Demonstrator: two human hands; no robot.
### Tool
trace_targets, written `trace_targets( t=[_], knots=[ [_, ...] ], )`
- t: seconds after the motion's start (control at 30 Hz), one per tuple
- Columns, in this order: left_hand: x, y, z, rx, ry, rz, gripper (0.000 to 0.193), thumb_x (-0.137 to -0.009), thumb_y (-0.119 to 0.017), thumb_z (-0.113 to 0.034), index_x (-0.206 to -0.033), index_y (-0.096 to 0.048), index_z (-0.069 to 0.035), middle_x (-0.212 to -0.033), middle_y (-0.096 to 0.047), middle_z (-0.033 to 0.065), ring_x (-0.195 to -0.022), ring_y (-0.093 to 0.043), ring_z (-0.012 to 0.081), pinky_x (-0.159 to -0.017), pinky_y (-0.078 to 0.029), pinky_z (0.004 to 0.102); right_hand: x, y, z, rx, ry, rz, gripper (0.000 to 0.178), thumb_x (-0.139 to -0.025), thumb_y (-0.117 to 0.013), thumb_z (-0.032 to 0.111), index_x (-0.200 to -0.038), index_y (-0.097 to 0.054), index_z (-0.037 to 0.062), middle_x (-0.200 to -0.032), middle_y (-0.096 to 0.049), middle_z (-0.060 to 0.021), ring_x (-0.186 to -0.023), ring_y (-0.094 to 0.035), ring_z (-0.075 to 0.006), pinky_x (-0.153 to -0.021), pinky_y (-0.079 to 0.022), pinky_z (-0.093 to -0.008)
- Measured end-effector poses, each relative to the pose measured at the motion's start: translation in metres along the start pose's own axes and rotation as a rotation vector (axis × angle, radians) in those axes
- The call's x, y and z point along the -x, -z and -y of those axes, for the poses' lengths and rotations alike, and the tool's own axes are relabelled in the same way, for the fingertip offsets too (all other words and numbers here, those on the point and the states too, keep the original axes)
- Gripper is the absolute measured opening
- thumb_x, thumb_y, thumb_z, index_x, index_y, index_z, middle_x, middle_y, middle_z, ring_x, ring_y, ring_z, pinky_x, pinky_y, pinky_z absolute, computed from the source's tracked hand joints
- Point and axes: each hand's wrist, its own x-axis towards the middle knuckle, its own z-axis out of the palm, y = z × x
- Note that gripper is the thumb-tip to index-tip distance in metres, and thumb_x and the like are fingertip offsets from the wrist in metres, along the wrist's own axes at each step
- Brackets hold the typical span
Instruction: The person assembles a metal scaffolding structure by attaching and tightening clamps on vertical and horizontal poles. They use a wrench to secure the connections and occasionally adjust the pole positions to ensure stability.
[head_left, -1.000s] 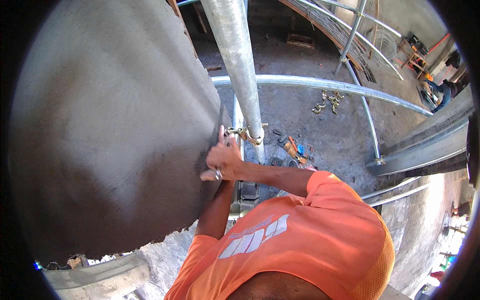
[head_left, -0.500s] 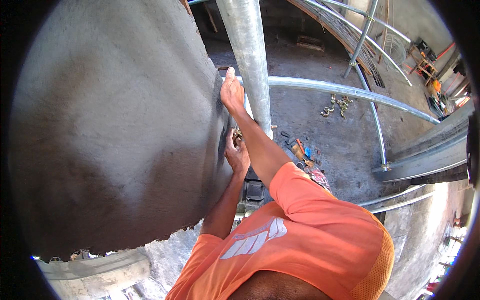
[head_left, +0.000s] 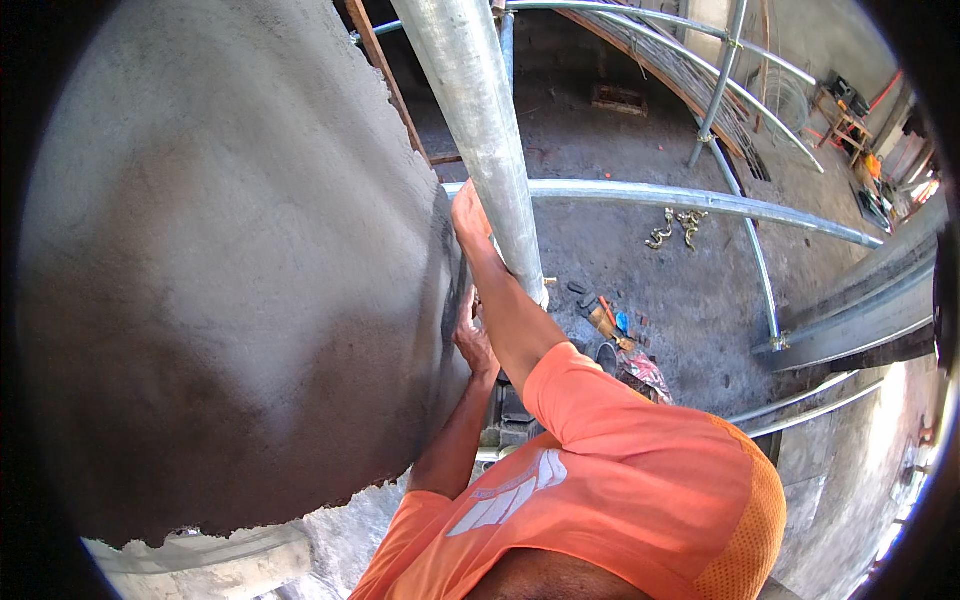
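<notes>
My right hand (head_left: 470,212) reaches up between the plastered wall face (head_left: 250,250) and a thick upright metal pipe (head_left: 475,110). It lies at a level metal pipe (head_left: 680,199), and its fingers are hidden behind the upright one. Lower down, my left hand (head_left: 474,340) is beside the wall's edge, fingers curled at a brass-coloured pipe clamp. My right forearm now covers most of that clamp; the earlier view shows it between the fingers.
Loose pipe clamps (head_left: 689,228) lie on the dark floor beyond the level pipe. Hand tools (head_left: 610,322) lie nearer my body. A scaffold upright (head_left: 720,85) stands at the far right, and a curved metal beam (head_left: 860,300) is on the right. A wooden strip (head_left: 385,75) runs along the wall's far edge.
The view has tilted, so the pipes and floor sit lower. My right hand has slipped further behind the upright pipe. My left hand stays at the clamp, now more covered by my right forearm.
</notes>
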Motion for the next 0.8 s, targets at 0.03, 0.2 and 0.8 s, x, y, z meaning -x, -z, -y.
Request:
trace_targets(
  t=[0.03,0.2,0.8],
  knots=[
    [0.001,-0.001,0.001,0.011,0.010,0.001,0.042,-0.089,-0.068,-0.018,-0.126,-0.062,-0.001,-0.115,-0.070,0.0170,-0.104,-0.068,0.0316,-0.091,-0.052,0.0414,0.002,0.002,0.000,-0.001,0.000,0.007,0.063,-0.105,-0.028,0.047,-0.135,-0.053,-0.0022,-0.138,-0.052,-0.0269,-0.127,-0.048,-0.0450,-0.107,-0.035,-0.0466],
    [0.002,-0.007,0.022,-0.021,-0.066,-0.023,0.047,-0.087,-0.072,-0.020,-0.129,-0.059,-0.004,-0.110,-0.071,0.0151,-0.100,-0.068,0.0310,-0.088,-0.052,0.0419,0.020,0.005,0.005,0.023,-0.044,0.114,0.057,-0.105,-0.032,0.041,-0.138,-0.051,-0.0019,-0.141,-0.051,-0.0261,-0.128,-0.048,-0.0438,-0.106,-0.036,-0.0467],
    [0.005,0.015,-0.084,-1.056,0.518,0.318,0.063,-0.099,-0.049,-0.053,-0.154,-0.032,-0.029,-0.099,-0.071,0.0115,-0.089,-0.068,0.0252,-0.083,-0.054,0.0392,0.156,0.094,-0.077,0.078,1.242,0.659,0.056,-0.073,-0.063,0.068,-0.062,-0.052,0.0141,-0.069,-0.049,-0.0026,-0.071,-0.049,-0.0233,-0.072,-0.033,-0.0497]
  ],
)
